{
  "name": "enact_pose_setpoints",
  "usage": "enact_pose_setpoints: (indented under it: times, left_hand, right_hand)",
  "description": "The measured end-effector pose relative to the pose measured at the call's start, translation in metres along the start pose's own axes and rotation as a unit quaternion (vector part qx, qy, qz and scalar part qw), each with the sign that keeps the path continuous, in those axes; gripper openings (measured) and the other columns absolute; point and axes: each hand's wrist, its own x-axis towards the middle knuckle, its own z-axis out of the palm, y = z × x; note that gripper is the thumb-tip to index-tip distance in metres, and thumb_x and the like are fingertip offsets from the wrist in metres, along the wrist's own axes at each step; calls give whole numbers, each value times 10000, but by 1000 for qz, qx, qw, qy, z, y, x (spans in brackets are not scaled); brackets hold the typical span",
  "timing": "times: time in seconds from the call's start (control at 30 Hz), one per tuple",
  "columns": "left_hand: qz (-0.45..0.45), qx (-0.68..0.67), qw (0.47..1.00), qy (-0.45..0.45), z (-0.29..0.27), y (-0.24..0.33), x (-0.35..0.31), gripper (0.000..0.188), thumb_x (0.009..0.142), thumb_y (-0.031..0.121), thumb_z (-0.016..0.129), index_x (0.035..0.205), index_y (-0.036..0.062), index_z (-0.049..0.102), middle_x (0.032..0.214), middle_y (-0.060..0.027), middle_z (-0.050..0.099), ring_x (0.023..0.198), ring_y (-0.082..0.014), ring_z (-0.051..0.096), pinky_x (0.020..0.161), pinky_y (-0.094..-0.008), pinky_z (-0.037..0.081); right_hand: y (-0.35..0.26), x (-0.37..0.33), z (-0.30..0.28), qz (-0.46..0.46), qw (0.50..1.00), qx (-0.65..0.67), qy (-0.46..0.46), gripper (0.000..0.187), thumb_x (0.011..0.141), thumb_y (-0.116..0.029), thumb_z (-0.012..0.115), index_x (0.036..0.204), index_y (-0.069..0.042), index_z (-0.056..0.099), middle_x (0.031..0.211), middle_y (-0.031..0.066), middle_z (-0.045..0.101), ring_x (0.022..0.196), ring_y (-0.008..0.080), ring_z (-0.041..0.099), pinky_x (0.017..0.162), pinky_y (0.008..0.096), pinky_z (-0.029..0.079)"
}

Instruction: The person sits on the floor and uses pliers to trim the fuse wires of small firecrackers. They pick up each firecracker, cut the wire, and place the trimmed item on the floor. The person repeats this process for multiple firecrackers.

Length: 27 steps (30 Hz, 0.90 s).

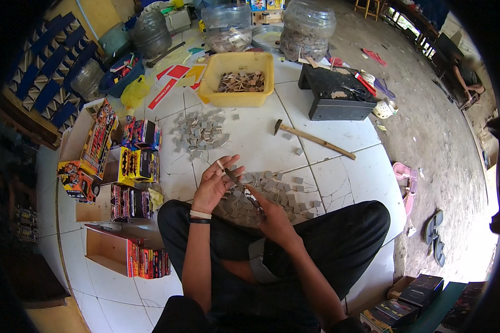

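Note:
My left hand (210, 186) is raised over the floor in front of my lap, pinching a small pale stick-like piece (220, 165). My right hand (274, 219) is wrapped round a narrow dark knife-like tool (234, 178). Its tip reaches up to the left fingers, close to the pale piece; the exact kind of tool is hard to make out. Beneath both hands spreads a pile of small flat grey squares (286, 195), some with thin stems. A second heap of grey squares (200, 133) lies farther off to the left.
A hammer (315, 139) lies on the white tiles at right. Beyond stand a yellow basin (236, 99) of small brown pieces and a low black stool (339, 100) with tools on it. Colourful boxes (136, 208) line my left side. Sandals (434, 238) lie at right; a person (468, 77) sits far right.

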Motion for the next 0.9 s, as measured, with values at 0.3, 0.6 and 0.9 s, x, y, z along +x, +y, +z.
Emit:
enact_pose_setpoints:
  times: [0.3, 0.6, 0.9]
  left_hand:
    - [23, -141, 988, 52, -14, -31, 12, 187, 1013, 215, 686, 1094, 56, 628, 1545, -119, 523, 1420, -360, 509, 1158, -509, 497]
    - [46, -21, 996, 74, 0, -39, 12, 131, 997, 143, 720, 1090, 55, 690, 1532, -110, 553, 1078, -126, 639, 866, -247, 547]
    - [56, -31, 992, 110, 1, -40, 13, 134, 984, 54, 708, 1114, 23, 702, 1510, -171, 558, 1005, -119, 704, 860, -241, 621]
  right_hand:
    - [29, 8, 18, 25, 974, 225, -17, 652, 1012, 17, 577, 1607, -94, 334, 1250, 212, 685, 1142, 314, 682, 979, 412, 524]
    - [10, 3, 11, 127, 876, 457, -87, 666, 1073, -81, 553, 1645, -149, 219, 1314, 140, 657, 1154, 238, 658, 995, 423, 554]
    - [10, 4, 12, 125, 858, 489, -100, 688, 1064, -112, 586, 1644, -160, 219, 1321, 146, 659, 1137, 253, 679, 972, 437, 582]
